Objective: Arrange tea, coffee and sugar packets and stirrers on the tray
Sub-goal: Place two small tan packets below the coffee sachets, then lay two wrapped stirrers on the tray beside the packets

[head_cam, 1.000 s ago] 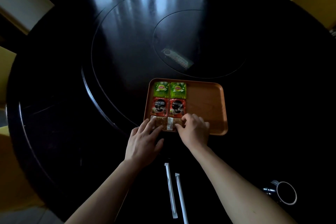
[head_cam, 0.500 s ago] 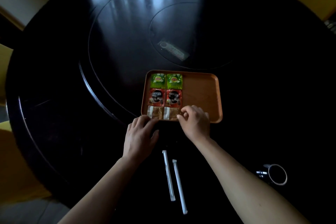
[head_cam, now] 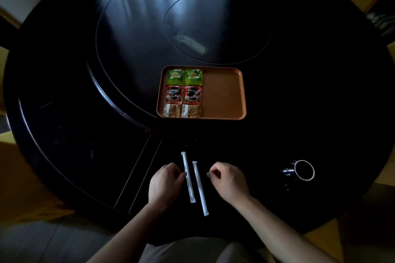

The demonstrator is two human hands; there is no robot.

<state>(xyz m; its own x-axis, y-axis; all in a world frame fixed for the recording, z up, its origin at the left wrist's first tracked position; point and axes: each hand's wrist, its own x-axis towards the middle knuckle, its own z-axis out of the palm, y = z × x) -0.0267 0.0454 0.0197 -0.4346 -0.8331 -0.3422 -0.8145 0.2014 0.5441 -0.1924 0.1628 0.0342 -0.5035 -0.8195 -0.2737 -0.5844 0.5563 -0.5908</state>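
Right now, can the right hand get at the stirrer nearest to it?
Probably yes: the right hand sits just beside the nearer stirrer, with only bare table between them.

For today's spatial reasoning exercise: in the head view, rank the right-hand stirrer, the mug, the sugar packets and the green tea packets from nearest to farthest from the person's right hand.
1. Right-hand stirrer, just left of the right hand.
2. Mug, off to its right.
3. Sugar packets, on the tray's near edge.
4. Green tea packets, along the tray's far edge.
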